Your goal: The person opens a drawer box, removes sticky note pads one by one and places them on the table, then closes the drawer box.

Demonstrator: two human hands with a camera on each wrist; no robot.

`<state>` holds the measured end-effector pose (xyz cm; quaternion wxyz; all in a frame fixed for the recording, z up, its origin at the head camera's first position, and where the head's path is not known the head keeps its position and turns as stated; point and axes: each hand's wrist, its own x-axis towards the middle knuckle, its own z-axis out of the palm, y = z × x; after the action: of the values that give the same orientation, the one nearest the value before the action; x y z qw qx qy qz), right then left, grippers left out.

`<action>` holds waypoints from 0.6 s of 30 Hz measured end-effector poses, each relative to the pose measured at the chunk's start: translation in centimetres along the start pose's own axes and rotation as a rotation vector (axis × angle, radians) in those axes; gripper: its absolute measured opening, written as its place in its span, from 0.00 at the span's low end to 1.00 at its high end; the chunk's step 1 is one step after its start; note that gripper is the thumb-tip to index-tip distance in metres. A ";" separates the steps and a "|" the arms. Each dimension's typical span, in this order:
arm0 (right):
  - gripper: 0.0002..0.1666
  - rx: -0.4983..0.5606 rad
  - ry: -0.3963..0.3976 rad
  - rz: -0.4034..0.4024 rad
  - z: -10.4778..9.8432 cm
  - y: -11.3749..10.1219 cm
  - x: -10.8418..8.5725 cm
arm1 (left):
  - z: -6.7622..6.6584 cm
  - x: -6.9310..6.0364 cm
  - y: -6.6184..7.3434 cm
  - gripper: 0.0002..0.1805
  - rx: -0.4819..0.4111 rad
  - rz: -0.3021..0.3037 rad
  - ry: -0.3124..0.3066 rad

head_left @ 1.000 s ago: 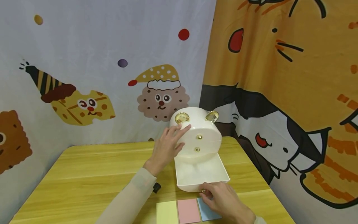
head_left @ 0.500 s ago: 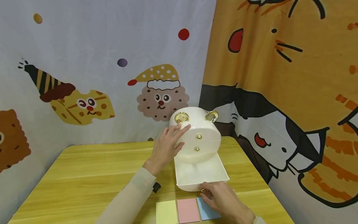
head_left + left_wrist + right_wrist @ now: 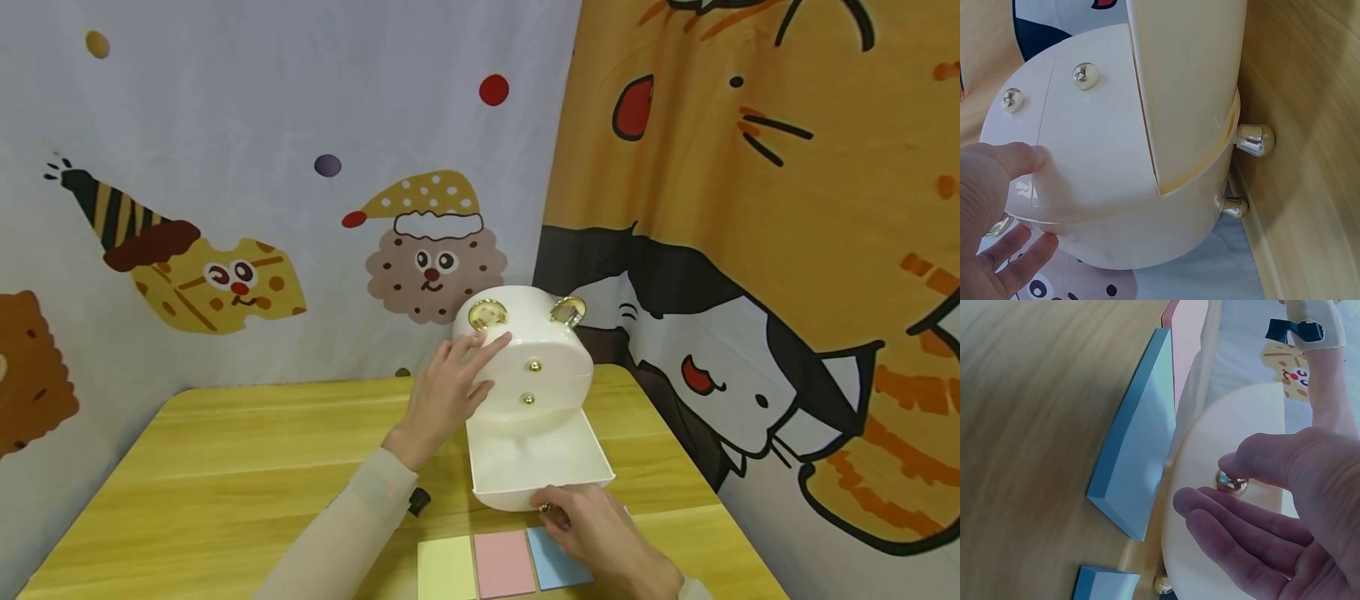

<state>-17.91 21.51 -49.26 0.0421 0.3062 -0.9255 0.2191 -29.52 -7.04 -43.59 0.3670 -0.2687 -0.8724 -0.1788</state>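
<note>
A white rounded drawer box [image 3: 558, 383] with two gold ears stands on the table, its lowest drawer [image 3: 536, 462] pulled out toward me. Nothing shows inside that drawer. Two gold knobs mark the upper front of the box. My left hand [image 3: 446, 396] rests on the upper left of the box, thumb on the front face and fingers along the side in the left wrist view. At the front of the drawer, my right hand [image 3: 603, 533] pinches the gold drawer knob [image 3: 1232, 483] between thumb and index finger; its other fingers extend loosely.
Yellow [image 3: 446, 568], pink [image 3: 505, 565] and blue [image 3: 558, 560] sticky-note pads lie in a row in front of the drawer. A second small blue piece [image 3: 1107, 584] appears in the right wrist view. Patterned curtains [image 3: 225, 125] hang behind the wooden table [image 3: 262, 467].
Both hands, the box and its open drawer keep their places. Only a very slight shift of the head view shows.
</note>
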 end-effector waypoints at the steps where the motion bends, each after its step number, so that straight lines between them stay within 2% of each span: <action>1: 0.11 -0.001 0.007 -0.006 0.0 0.0 0.0 | 0.0 0.0 0.0 0.48 -0.001 0.000 -0.003; 14: 0.12 -0.045 0.098 -0.090 -0.1 0.1 0.9 | -0.4 0.1 0.2 0.49 0.007 -0.020 -0.064; 18: 0.14 -0.053 0.129 -0.139 -0.2 0.2 1.2 | -0.6 0.2 0.2 0.49 0.013 -0.021 -0.075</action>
<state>-18.99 21.11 -48.92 0.1249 0.3536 -0.9028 0.2104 -29.19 -7.11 -43.08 0.3339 -0.2637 -0.8894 -0.1669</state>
